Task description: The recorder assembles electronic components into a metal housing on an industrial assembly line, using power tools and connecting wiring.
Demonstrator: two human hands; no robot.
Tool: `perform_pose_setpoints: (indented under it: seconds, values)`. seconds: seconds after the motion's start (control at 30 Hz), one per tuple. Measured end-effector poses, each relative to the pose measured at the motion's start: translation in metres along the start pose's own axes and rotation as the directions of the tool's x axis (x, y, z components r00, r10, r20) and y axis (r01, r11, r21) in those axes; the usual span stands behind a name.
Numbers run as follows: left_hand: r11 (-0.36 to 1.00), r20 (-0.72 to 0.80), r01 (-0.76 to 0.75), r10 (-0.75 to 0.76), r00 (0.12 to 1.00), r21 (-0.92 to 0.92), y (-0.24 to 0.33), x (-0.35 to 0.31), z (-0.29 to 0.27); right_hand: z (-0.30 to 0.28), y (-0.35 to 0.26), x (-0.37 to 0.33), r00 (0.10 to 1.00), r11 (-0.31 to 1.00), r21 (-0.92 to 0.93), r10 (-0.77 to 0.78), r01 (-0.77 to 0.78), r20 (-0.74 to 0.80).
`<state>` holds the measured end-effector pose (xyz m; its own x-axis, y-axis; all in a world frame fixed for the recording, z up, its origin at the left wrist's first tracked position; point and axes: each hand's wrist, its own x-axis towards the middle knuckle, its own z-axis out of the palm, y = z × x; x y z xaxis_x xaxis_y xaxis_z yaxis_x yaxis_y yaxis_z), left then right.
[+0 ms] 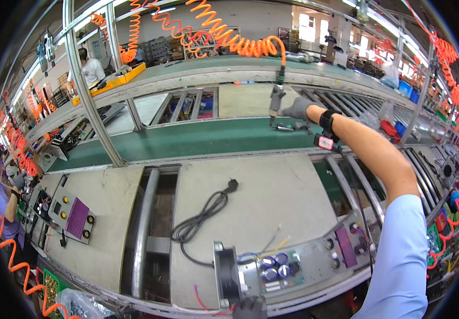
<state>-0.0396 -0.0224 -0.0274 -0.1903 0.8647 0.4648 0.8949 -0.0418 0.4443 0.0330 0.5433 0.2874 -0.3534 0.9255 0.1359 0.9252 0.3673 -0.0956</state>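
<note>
Above green conveyor (187, 139), right hand (297, 108) grips screwdriver (276, 99)

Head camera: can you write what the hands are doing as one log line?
right hand: gripping hanging air screwdriver above green belt | left hand: on open machine chassis | black power cord: coiled on board

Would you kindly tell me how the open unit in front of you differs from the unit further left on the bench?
The open unit shows bare blue capacitors, loose wires and a fan, while the left unit shows only its panel with a purple plate and yellow knobs. A black power cord trails from the open unit; none shows at the left one. The left hand touches the open unit; no hand touches the left unit. Both lie flat on pale boards.
</note>
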Motion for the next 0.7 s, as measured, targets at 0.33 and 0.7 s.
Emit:
perform_pose_setpoints:
  seconds: [0.33,0.7]
  values:
    - [0.921,-0.015,0.308,-0.321,0.947,-0.237,0.017,0.008,0.009,0.136,0.032,0.163,0.911,0.741,0.666,0.208,0.09,-0.355]
    - [0.984,-0.128,-0.114,0.097,0.987,-0.136,0.012,-0.003,-0.011,0.004,0.046,0.047,0.919,0.299,0.953,-0.389,0.054,0.07]
